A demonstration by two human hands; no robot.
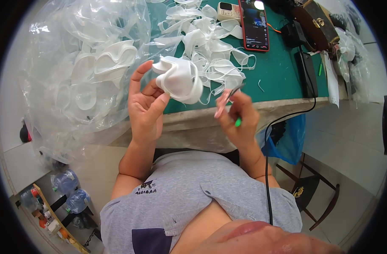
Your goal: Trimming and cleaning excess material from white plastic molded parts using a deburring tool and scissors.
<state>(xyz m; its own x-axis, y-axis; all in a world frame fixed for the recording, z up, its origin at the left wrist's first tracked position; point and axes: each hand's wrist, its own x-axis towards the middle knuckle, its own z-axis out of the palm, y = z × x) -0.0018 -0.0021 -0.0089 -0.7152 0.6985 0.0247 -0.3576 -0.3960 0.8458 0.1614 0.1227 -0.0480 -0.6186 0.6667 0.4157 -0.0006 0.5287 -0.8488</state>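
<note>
Raised over the table's near edge, my left hand (146, 99) grips a white cup-shaped face mask (180, 80) between thumb and fingers. The mask is moulded and has a curved rim and a band along its right side. To its right, apart from it, my right hand (240, 116) is closed around a slim tool (236, 89) with a dark pointed tip. A green end of it shows below the fingers. Motion blurs this hand, and the tool's exact kind is unclear. Something pink (221, 103) covers or lies along a fingertip.
Behind my hands, a heap of white masks with loops (210, 46) lies on the green table mat (282, 80). A large clear plastic bag (79, 80) of white moulded cups fills the left. A phone (255, 25), black power strip (305, 74) and cable (267, 169) are at right.
</note>
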